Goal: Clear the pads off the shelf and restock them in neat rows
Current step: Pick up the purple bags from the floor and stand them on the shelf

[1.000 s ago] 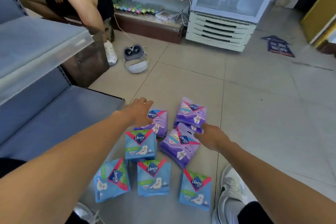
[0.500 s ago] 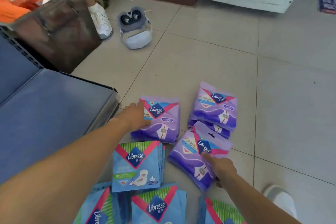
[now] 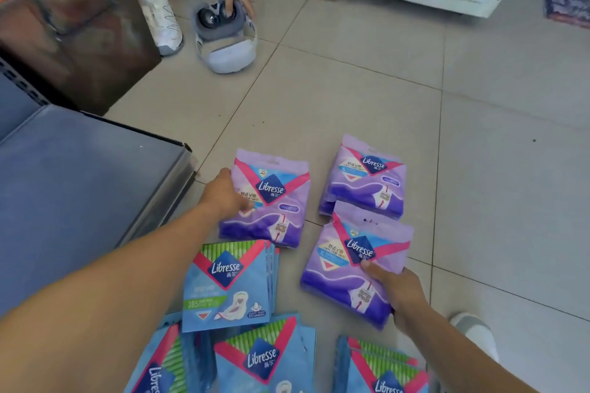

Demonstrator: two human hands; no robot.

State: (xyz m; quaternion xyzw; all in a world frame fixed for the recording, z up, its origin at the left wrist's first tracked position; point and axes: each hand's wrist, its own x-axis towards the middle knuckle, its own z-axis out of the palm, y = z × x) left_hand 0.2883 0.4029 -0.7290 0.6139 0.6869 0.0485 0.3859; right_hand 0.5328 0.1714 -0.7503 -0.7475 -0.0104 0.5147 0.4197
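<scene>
Left hand (image 3: 223,198) grips one purple pack (image 3: 271,201); right hand (image 3: 396,290) pinches another purple pack (image 3: 354,265) at four o'clock, probably to lift both onto the shelf (image 3: 83,188).

Your purple Libresse pad packs lie flat on the floor mid-frame: one (image 3: 274,201) left, one (image 3: 367,182) upper right, one (image 3: 348,268) overlapping below it. Blue packs (image 3: 230,284) cluster along the bottom; the grey shelf (image 3: 79,188) sits left.
</scene>
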